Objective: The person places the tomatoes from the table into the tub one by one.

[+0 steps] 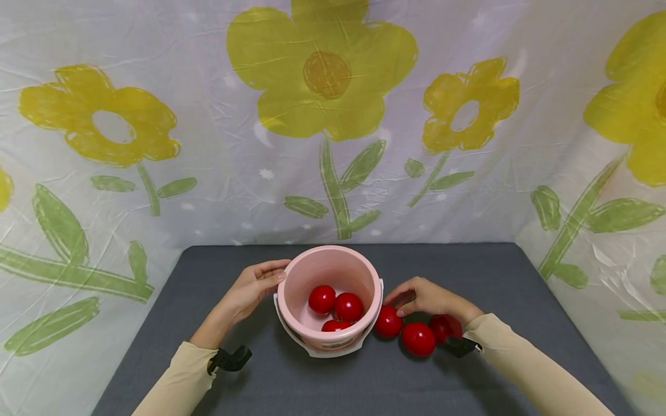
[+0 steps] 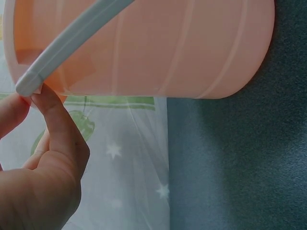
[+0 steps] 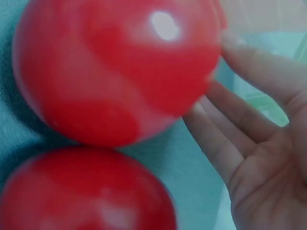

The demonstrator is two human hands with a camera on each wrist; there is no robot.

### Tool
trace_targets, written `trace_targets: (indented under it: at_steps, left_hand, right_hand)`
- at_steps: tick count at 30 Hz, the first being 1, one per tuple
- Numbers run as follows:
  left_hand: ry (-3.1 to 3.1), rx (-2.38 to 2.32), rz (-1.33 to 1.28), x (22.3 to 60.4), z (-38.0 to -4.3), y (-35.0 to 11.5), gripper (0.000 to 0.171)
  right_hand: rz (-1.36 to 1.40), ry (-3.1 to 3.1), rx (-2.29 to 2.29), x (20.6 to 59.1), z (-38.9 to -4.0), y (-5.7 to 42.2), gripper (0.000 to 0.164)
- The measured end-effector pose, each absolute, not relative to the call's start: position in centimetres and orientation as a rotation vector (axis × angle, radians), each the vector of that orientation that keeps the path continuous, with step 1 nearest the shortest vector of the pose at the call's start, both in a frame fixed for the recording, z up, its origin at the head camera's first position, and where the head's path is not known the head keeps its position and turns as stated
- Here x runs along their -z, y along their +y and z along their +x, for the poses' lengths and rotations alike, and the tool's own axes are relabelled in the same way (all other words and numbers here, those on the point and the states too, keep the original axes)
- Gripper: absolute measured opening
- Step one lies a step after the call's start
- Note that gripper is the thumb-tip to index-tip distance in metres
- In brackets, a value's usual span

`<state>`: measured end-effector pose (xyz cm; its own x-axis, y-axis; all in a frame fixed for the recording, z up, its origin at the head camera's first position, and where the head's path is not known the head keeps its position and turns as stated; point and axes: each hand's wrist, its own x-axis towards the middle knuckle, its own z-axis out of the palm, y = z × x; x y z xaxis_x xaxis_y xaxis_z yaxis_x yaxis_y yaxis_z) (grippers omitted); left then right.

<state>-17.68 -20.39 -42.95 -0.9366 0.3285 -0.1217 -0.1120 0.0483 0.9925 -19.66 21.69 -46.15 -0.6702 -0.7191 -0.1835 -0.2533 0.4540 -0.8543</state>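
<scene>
A pink bucket [image 1: 329, 254] with a white handle [image 1: 333, 353] stands upright and holds three glossy red tomatoes [image 1: 348, 307]. My left hand [image 1: 255, 289] holds its left rim, thumb and finger meeting at the handle's end [image 2: 29, 84] in the left wrist view. To the bucket's right lie three more tomatoes, close together. Over the one nearest the bucket [image 1: 388, 322] reaches my right hand [image 1: 434, 300], fingers spread, fingertips right at it. In the right wrist view, a large tomato [image 3: 115, 72] hides some fingertips, with another tomato [image 3: 91, 191] below it.
A dark grey cloth [image 1: 250, 381] covers the table under everything. Behind and at both sides hangs a white curtain [image 1: 224, 190] printed with yellow flowers. Beneath my right wrist, its black wrist strap [image 1: 460, 346] comes close to the rightmost tomato [image 1: 445, 327].
</scene>
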Motion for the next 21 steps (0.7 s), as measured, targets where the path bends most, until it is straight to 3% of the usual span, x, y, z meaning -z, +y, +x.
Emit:
trace_targets:
  at_steps: [8, 21]
  left_hand:
    - [2.011, -1.965, 0.233, 42.9, -17.7, -20.5, 0.057]
    - [1.994, -1.964, 0.229, 42.8, -17.6, -20.4, 0.057]
  right_hand:
    - [-0.858, 2.174, 1.094, 46.6, -19.6, 21.1, 0.053]
    - [-0.854, 2.213, 1.074, 46.1, -19.7, 21.2, 0.054]
